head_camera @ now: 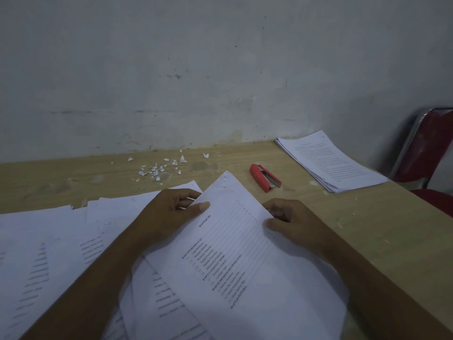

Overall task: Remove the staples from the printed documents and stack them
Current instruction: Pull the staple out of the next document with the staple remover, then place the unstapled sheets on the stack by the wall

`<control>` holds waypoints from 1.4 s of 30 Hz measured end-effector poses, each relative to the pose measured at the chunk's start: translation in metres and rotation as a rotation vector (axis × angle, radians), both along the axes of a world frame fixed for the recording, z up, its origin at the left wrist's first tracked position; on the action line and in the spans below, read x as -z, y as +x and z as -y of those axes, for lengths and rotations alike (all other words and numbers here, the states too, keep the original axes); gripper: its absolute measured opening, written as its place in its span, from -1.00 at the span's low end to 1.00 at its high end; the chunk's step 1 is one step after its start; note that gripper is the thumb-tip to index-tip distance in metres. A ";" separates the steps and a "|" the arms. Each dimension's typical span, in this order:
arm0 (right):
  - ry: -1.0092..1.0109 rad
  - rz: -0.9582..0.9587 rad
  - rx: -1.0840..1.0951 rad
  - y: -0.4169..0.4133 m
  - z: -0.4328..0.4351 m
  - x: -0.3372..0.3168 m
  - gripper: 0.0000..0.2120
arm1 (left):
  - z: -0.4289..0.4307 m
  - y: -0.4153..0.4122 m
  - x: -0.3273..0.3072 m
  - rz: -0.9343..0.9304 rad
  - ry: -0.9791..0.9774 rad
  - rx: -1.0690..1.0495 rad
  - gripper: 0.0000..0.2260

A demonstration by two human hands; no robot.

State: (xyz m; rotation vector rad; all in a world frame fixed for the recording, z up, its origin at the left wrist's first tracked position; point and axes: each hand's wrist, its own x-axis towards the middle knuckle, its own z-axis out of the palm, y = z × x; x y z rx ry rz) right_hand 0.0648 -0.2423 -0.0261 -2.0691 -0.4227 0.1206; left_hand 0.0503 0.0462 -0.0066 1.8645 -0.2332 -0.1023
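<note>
Loose printed sheets (pixel 49 253) sprawl nearest, under the forearms. Over them the held document (pixel 232 253) runs lengthwise away from the person; left hand (pixel 176 209) and right hand (pixel 291 222) each pinch a side edge, thumb on top, fingers curled under. Its far corner sits just beyond the left fingers. Farther on the desk (pixel 331 217) lie a red stapler (pixel 265 177), then a neat stack (pixel 331 163), nearer the right hand

A tilted printed document (pixel 232 241) overlaps loose pages (pixel 49 241); a neat stack (pixel 331 163) lies far right.
</note>
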 end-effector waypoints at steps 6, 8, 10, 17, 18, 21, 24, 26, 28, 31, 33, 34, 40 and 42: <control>0.392 -0.038 0.116 0.005 0.007 -0.005 -0.77 | -0.019 0.005 -0.011 0.017 0.036 -0.134 -0.83; 0.510 -0.032 0.161 0.005 0.013 -0.010 -0.79 | -0.022 0.003 -0.014 -0.001 -0.096 -0.160 -0.70; 0.570 -0.025 0.185 0.001 0.016 -0.017 -0.72 | -0.020 -0.002 -0.015 -0.032 -0.257 -0.158 -0.43; 0.735 0.061 0.281 -0.005 0.023 -0.040 -0.76 | 0.025 -0.019 -0.013 -0.093 -0.334 0.045 -0.24; 0.749 0.073 0.294 -0.006 0.025 -0.043 -0.77 | 0.034 -0.022 -0.013 -0.101 -0.303 0.058 -0.22; 0.756 0.085 0.347 -0.006 0.036 -0.048 -0.78 | 0.061 -0.029 -0.010 -0.087 -0.228 0.017 -0.34; 0.724 0.038 0.392 0.003 0.057 -0.050 -0.75 | 0.087 -0.029 -0.015 -0.042 -0.194 -0.077 -0.67; 0.633 -0.038 0.385 0.007 0.077 -0.050 -0.73 | 0.101 -0.023 -0.020 0.002 -0.194 -0.119 -0.75; 0.514 -0.110 0.356 0.004 0.091 -0.048 -0.72 | 0.110 -0.016 -0.025 0.028 -0.213 -0.140 -0.76; 0.340 -0.181 0.329 -0.004 0.121 -0.038 -0.77 | 0.136 0.001 -0.030 0.040 -0.199 -0.134 -0.70; 0.256 -0.165 0.358 -0.006 0.142 -0.031 -0.80 | 0.156 0.013 -0.031 0.030 -0.188 -0.098 -0.70; 0.221 -0.140 0.392 -0.005 0.152 -0.028 -0.80 | 0.167 0.018 -0.031 0.016 -0.189 -0.077 -0.72; 0.081 -0.067 0.591 0.021 0.210 -0.025 -0.82 | 0.235 0.056 -0.021 -0.077 -0.140 -0.017 -0.70; 0.021 -0.057 0.635 0.037 0.228 -0.027 -0.80 | 0.256 0.067 -0.018 -0.104 -0.112 -0.022 -0.67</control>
